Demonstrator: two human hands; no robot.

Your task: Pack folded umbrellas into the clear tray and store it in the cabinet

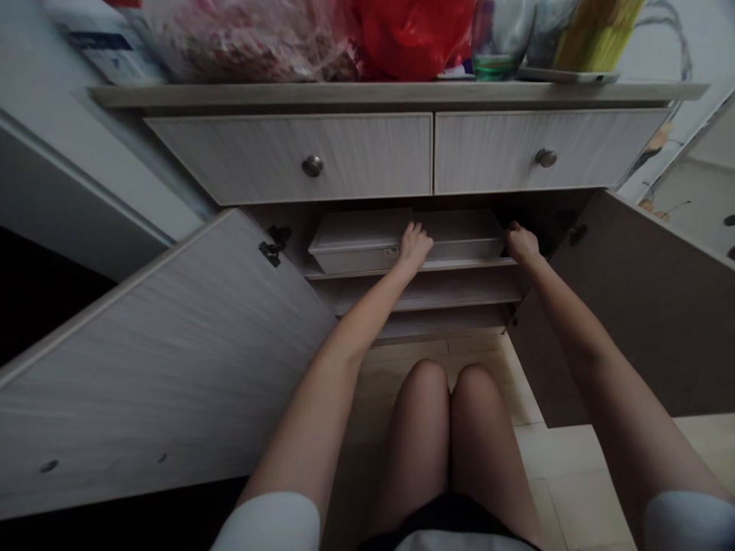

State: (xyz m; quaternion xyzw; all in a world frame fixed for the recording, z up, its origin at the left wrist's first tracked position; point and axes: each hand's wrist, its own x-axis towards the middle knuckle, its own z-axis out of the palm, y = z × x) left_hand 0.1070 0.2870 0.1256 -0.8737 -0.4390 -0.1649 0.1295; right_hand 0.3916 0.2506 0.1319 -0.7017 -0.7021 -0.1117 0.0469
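Left hand (416, 243) and right hand (521, 243) are resting inside an open cabinet (396, 95), one at each end of the right box (462, 229). That box is lying on the upper shelf (471, 265), just beside the left box (356, 233); flat tops are covering both, so their contents are staying out of sight. On the cabinet's top, a clear bag (246, 38) is bulging with pinkish-brown stuff too blurred to identify, next to a red bag (413, 34). The right box is looking pale grey, low and plain-fronted, while the left box, similarly pale, is showing a small label (391, 251). Both arms are stretching forward between the swung-out left door (172, 367) and right door (637, 306). The left hand's fingers are bending over where the boxes meet, and the right hand's are curling inward; whether either is gripping, I cannot tell.
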